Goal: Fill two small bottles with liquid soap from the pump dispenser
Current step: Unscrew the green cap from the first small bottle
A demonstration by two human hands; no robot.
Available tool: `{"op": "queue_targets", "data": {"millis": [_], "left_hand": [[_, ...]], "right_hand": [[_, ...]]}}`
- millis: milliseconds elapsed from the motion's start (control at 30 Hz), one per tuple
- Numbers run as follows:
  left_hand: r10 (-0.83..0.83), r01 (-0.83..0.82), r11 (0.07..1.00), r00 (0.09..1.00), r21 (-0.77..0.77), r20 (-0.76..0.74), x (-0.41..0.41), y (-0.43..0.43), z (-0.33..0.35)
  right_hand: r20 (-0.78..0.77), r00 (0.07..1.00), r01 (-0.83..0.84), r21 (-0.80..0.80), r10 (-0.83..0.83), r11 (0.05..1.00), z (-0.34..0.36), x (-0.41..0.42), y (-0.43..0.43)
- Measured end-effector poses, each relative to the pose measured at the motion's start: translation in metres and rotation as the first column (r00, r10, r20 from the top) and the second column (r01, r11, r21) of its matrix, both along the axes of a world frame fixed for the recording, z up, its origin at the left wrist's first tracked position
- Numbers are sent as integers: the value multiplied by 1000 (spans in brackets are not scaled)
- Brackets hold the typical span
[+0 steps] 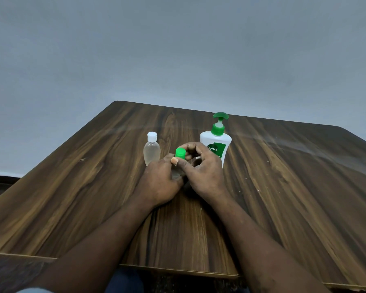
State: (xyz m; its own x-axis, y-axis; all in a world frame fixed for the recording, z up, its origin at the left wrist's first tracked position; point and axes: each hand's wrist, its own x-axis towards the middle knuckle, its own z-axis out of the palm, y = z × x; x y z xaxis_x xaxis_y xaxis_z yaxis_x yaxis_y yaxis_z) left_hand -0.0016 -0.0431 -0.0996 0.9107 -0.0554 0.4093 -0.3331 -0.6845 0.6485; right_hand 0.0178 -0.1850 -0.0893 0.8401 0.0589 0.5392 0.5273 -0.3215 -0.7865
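Both hands meet mid-worktop [72, 187]: the left hand [161, 182] is clenched round a small bottle, mostly hidden, while the right hand [201, 166] has its fingers [191, 147] pinching the green cap [180, 153]. Behind stand the white-capped bottle [151, 152] and pump dispenser [217, 142]. A hard twist could likely tip the bottle or knock its neighbours.

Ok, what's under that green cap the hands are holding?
Under the green cap a small bottle is gripped by the left hand, while the right hand pinches the cap. The hands cover most of it, so its contents can't be seen.
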Motion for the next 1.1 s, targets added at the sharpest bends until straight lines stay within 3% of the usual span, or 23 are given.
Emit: {"op": "queue_targets", "data": {"millis": [200,333,533,733,867,1100], "left_hand": [[30,-30,1000,999,-4,-22,0,0,-3],[17,-17,1000,1000,1,-1,-1,0,-1],[9,-9,1000,1000,-11,5,0,0,-2],[19,-19,1000,1000,10,12,1,0,-3],[12,-12,1000,1000,15,16,0,0,-1],[59,-58,998,998,13,-15,1,-1,-4]], "right_hand": [[83,997,-2,-7,3,1000,-1,-3,-3],[-5,995,-102,11,102,995,2,-3,-4],[63,998,13,-41,-10,999,-2,-1,1],[-20,995,-96,-30,96,995,3,-3,-4],[8,1000,-10,-22,10,1000,2,-4,0],[45,996,-85,243,76,966,14,-10,-10]]}}
